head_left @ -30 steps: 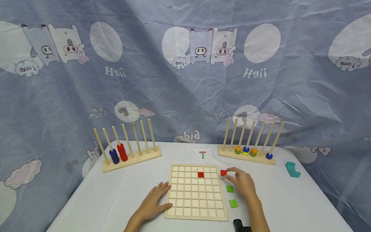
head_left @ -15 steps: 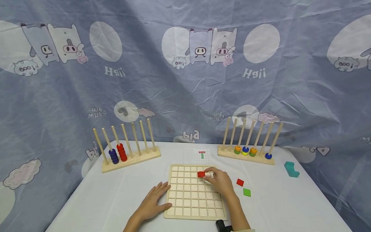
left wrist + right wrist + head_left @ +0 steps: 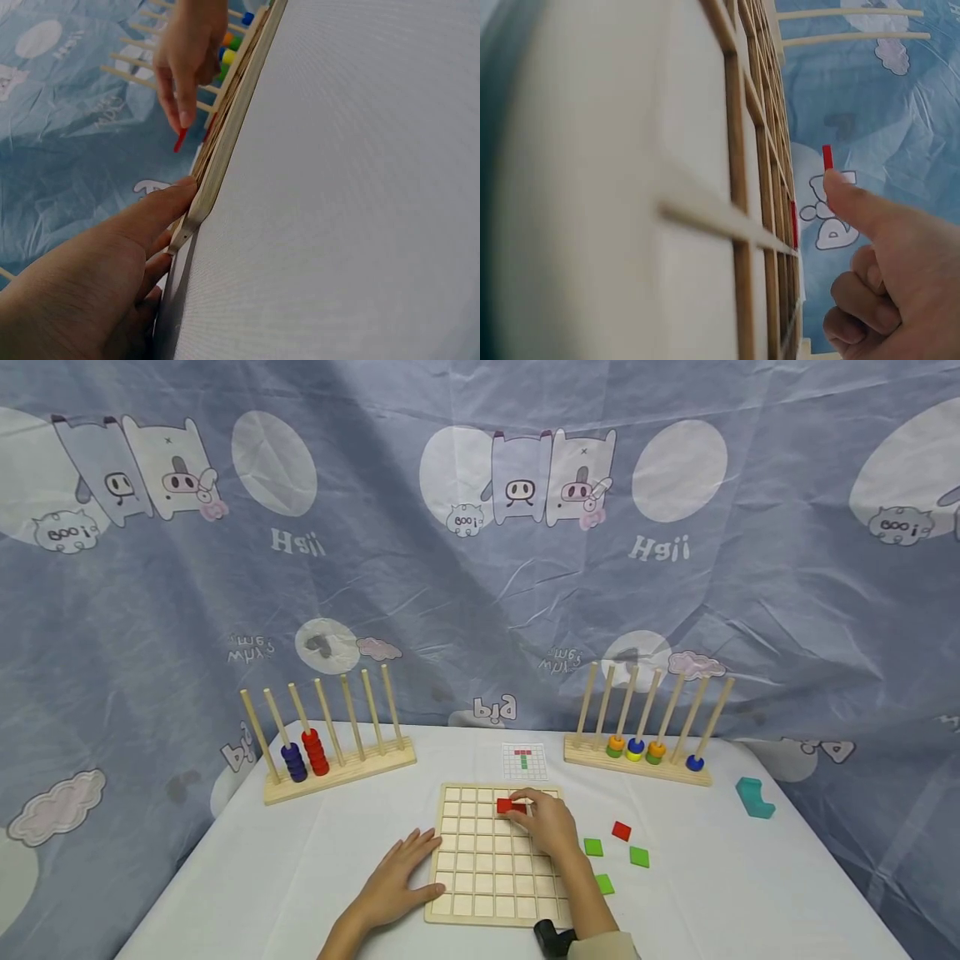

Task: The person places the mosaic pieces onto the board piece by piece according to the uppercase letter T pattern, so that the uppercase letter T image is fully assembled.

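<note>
A wooden grid board [image 3: 465,863] lies flat on the white table. My right hand [image 3: 551,828] reaches over its far part and pinches a small red square tile [image 3: 504,806] between thumb and fingers. Seen from the right wrist, the held tile [image 3: 827,157] stands out past the thumb tip, above the board's surface. Another red tile [image 3: 519,808] sits in a cell just right of the held one, partly covered by the fingers. My left hand [image 3: 399,883] rests at the board's left edge, its fingers spread and thumb touching the frame [image 3: 217,161].
Several green tiles [image 3: 639,857] and a loose red tile [image 3: 621,831] lie right of the board. Behind it is a printed pattern card [image 3: 525,762]. Peg racks with coloured rings stand at back left [image 3: 345,775] and back right [image 3: 637,763]; a teal curved piece [image 3: 755,798] lies far right.
My right hand has carried the red tile from beside the board leftward over the grid, passing the placed red tile to the cell left of it. My left hand has stayed put.
</note>
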Available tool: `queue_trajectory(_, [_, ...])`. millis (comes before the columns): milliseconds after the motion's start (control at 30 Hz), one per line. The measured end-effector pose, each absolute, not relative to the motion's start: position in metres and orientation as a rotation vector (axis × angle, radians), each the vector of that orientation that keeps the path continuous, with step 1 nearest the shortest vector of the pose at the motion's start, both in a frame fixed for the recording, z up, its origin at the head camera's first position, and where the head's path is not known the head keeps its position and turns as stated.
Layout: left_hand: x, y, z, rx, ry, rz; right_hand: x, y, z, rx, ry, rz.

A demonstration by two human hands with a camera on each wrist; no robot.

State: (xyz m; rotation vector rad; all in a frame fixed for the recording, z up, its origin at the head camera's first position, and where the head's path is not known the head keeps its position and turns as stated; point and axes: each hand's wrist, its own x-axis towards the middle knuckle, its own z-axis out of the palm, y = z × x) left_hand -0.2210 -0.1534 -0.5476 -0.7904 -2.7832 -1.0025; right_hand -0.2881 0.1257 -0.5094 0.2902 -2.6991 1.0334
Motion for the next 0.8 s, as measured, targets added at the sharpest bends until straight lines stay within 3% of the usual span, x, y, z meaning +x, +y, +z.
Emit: queue_trajectory(800, [-0.221,-0.153,-0.55,-0.78,-2.79,-1.011,-0.295,0.121,-0.524,0.268,-2.761,0.966])
